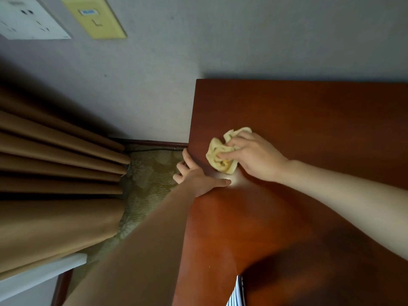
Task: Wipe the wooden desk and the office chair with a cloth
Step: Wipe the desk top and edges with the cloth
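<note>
Your left hand clasps desk left edge, thumb on top, fingers over side. Your right hand, fingers curled round crumpled cloth, presses it on desktop just beside. One cloth, one desk.

Bare left forearm, bare right forearm, garment edge — dark-blue stripes on white
</note>
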### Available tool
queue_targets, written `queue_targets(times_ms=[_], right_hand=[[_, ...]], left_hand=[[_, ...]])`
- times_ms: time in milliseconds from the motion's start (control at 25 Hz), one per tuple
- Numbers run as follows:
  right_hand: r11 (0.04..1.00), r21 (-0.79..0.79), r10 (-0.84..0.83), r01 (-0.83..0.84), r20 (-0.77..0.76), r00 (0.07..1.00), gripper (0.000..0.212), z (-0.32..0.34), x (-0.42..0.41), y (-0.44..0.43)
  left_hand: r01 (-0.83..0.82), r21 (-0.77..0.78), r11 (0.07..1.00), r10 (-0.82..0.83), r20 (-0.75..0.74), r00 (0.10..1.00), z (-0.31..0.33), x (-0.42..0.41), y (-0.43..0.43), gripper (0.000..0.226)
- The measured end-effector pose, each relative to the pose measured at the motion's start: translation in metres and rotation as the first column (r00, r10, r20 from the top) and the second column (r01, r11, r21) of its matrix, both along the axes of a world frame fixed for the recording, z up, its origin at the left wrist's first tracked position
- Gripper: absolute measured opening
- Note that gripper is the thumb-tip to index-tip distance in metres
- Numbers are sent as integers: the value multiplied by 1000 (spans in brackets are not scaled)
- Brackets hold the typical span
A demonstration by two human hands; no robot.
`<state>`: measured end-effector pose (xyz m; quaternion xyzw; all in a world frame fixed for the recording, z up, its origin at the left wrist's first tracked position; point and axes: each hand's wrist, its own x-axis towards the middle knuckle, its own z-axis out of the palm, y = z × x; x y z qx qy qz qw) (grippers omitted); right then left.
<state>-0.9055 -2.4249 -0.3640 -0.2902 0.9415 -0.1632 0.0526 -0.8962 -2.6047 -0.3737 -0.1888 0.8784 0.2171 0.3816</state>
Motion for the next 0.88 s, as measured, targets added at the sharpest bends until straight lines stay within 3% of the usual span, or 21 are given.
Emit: queue_targets(times_ms=[160,280,560,720,880], right_hand=[[962,110,250,-251,20,968,40,8,16,11],[936,183,306,-302,10,952,42,9,0,17],[980,180,-81,87,-44,996,43,8,-79,7],[925,162,-344,345,-35,938,42,8,-119,-14],[861,199,-463,469,-75,883,38,6,-138,-40]], left_hand=[[39,-6,999,-39,9,999,5,2,2,151],[51,-1,999,-51,21,998,5,3,1,152],[47,38,998,-48,13,999,4,4,-3,152],[48,35,998,-49,23,999,5,4,-3,152],[56,37,998,-57,29,998,8,4,-2,152]])
